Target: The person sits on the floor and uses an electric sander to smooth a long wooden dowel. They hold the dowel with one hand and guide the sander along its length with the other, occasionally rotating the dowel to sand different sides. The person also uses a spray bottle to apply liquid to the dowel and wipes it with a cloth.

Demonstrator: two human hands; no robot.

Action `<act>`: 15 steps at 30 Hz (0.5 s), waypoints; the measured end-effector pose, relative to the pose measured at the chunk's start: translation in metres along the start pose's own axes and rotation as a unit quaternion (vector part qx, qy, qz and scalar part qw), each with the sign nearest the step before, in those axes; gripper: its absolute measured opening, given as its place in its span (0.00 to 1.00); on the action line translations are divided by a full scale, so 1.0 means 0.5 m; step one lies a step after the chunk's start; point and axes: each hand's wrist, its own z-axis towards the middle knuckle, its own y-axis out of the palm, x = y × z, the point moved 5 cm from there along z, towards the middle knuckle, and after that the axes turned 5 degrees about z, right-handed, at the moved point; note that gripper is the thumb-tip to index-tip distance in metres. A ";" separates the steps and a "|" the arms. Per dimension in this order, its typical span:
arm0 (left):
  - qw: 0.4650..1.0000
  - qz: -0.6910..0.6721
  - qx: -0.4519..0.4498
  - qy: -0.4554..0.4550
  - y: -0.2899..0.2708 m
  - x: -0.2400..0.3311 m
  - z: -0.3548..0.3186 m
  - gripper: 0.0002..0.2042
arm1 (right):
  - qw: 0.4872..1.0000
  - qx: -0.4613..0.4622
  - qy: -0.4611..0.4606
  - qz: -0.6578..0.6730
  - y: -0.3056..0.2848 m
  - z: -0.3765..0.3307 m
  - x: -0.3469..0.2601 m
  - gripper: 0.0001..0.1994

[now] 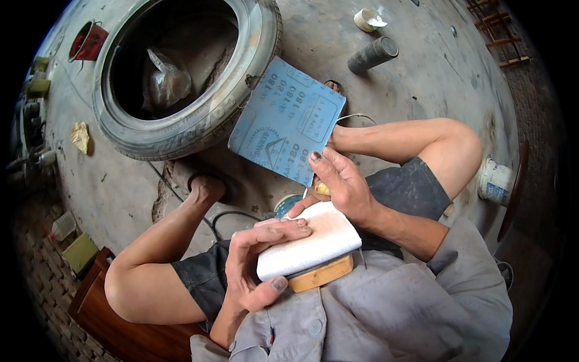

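My left hand [256, 253] is wrapped round a block in my lap, fingers lying over its top and thumb along its near side. The block has a white, fabric-like sheet [313, 238] on top and a yellow-orange wooden base [322, 274] below. A blue-backed sheet of sandpaper [274, 114], printed in dark ink, stands tilted beyond it. My right hand [344, 187] pinches the sandpaper at its near right corner, thumb on the edge. Part of the right fingers is hidden behind the thumb and the block.
A large tyre [181, 142] lies on the concrete floor at the far left, with a plastic bag [169, 81] inside its ring. A dark cylinder [373, 55] and a tape roll [368, 20] are at the back. A white bucket [496, 182] stands right; a cable [211, 226] runs between my legs.
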 end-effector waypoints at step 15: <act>0.914 -0.053 0.376 -0.144 -0.087 -0.108 -0.020 0.12 | 0.983 0.164 0.044 0.077 -0.078 0.044 0.120 0.10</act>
